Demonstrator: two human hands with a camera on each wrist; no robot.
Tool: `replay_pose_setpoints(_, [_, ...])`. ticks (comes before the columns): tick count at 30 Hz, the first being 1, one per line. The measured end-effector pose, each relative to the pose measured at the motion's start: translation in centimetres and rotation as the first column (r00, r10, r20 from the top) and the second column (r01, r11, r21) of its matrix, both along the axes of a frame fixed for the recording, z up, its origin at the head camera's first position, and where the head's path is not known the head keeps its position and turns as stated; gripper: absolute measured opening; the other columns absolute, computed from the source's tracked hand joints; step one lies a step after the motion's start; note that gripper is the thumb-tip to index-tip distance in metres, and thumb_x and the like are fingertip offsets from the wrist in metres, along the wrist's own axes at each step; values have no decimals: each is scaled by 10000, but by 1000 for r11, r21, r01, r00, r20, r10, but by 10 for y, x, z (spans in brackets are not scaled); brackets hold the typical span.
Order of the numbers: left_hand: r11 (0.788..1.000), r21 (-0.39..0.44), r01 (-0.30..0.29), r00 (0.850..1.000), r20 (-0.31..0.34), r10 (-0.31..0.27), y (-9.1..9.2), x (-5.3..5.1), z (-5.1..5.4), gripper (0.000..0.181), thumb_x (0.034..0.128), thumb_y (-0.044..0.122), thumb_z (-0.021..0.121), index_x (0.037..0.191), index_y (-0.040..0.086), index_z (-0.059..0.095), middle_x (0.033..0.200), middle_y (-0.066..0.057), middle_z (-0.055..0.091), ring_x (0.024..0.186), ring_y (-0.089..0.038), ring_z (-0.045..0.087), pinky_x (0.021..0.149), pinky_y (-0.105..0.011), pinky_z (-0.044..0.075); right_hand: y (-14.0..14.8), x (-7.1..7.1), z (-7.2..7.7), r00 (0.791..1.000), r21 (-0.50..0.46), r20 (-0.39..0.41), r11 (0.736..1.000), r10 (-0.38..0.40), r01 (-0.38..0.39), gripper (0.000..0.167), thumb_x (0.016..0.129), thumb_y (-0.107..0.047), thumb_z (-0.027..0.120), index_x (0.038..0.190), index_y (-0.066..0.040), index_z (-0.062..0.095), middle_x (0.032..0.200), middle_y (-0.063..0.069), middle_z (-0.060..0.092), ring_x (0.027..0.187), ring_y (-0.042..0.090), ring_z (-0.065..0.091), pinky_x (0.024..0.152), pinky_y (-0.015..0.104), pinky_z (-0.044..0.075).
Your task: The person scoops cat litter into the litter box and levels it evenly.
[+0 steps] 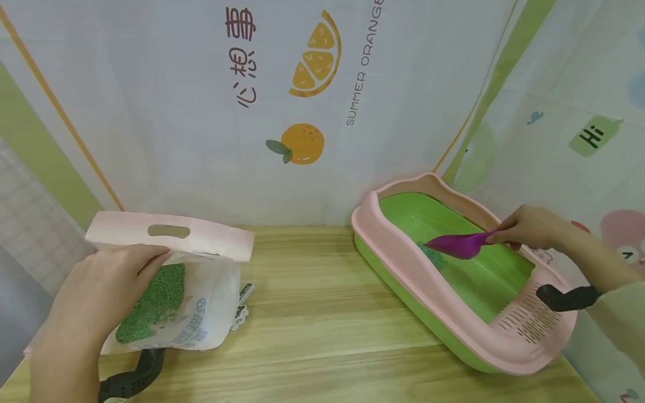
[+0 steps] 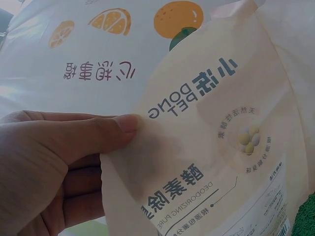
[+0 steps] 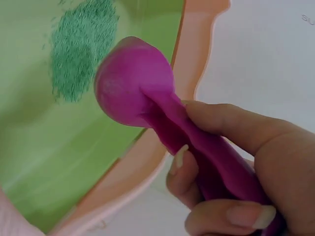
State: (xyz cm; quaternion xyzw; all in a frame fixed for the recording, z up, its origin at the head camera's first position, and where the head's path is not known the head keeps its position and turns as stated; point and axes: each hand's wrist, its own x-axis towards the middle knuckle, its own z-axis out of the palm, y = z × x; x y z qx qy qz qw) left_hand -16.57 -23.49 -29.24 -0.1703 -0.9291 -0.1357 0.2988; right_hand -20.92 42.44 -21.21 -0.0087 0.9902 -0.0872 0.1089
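On the left, my left hand (image 1: pixel 101 285) pinches the edge of a white paper bag (image 1: pixel 224 302) between thumb and fingers. Green granules (image 1: pixel 160 294) show inside its open mouth, below a pink strip with a handle hole. My right hand (image 1: pixel 536 226) grips a purple scoop (image 1: pixel 461 246) by its handle, over a pink-and-green litter box (image 1: pixel 388 246). The right wrist view shows fingers curled round the handle (image 3: pixel 216 157), with the scoop's rounded underside visible; its contents are hidden. A small patch of green granules (image 3: pixel 81 54) lies on the box floor beside the scoop.
The bag and box stand on a wooden tabletop (image 1: pixel 302 313), well apart. A printed cloth (image 1: pixel 201 140) hangs behind. A slotted pink step (image 1: pixel 529 319) forms the box's near end. Partly behind the bag lies a small white-and-dark item (image 1: pixel 242 316).
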Motion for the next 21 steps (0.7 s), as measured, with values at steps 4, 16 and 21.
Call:
replay_pose_setpoints(4, [1000, 1, -2, 1000, -1, 2, 0, 0, 0, 114, 861, 73, 771, 945, 120, 711, 724, -128, 684, 544, -306, 561, 563, -592, 448, -6, 6, -16, 994, -18, -107, 1000, 0, -2, 384, 905, -450, 734, 960, -73, 788, 600, -38, 625, 498, 70, 416, 485, 240, 323])
replay_pose_setpoints(16, [1000, -1, 7, 1000, -27, -7, 1, 0, -1, 123, 849, 55, 776, 942, 106, 713, 694, -132, 674, 516, -292, 551, 534, -575, 439, -27, 11, -60, 973, -54, -222, 996, 61, -75, 342, 936, -425, 706, 802, -114, 749, 573, -61, 577, 458, 51, 364, 444, 228, 297])
replay_pose_setpoints(21, [1000, 2, 20, 998, -60, -20, 1, 0, -2, 138, 843, 45, 776, 948, 106, 709, 682, -130, 666, 505, -283, 539, 526, -575, 439, -32, 6, -74, 974, -86, -219, 993, 61, -82, 387, 959, -410, 677, 707, -118, 708, 547, -56, 546, 459, 63, 377, 445, 231, 306])
